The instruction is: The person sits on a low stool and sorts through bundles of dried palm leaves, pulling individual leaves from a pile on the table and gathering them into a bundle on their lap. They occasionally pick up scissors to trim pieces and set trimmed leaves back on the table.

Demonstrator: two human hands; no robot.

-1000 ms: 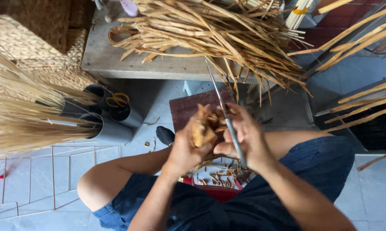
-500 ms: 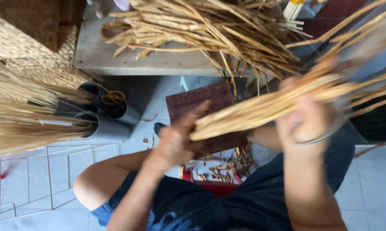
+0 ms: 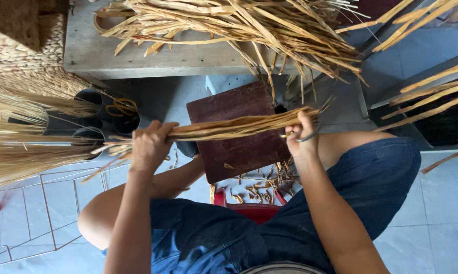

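At the far left, loose bundles of pale straw [image 3: 16, 147] are fanning out beside dark cylindrical tubes [image 3: 94, 109] standing on the tiled floor [image 3: 41, 213], with a woven mat [image 3: 16, 50] lying above them. The left hand [image 3: 149, 147] is closing in a full grip around one end of a bundle of dried reed strips [image 3: 229, 128], which is stretching almost level across the person's lap, above a dark brown wooden board [image 3: 239, 132]. Behind, the grey worktop [image 3: 137, 56] is carrying a large heap of dried leaf strips [image 3: 249, 25]. Below the board, short cuttings [image 3: 264, 185] are lying scattered beside a red stool [image 3: 254, 210]. The right hand [image 3: 302, 137] is gripping the other end of the bundle, its grip also pinching a small pair of scissors [image 3: 302, 136] against the strips. At the far right, more long strips [image 3: 431, 91] are reaching in over the floor.
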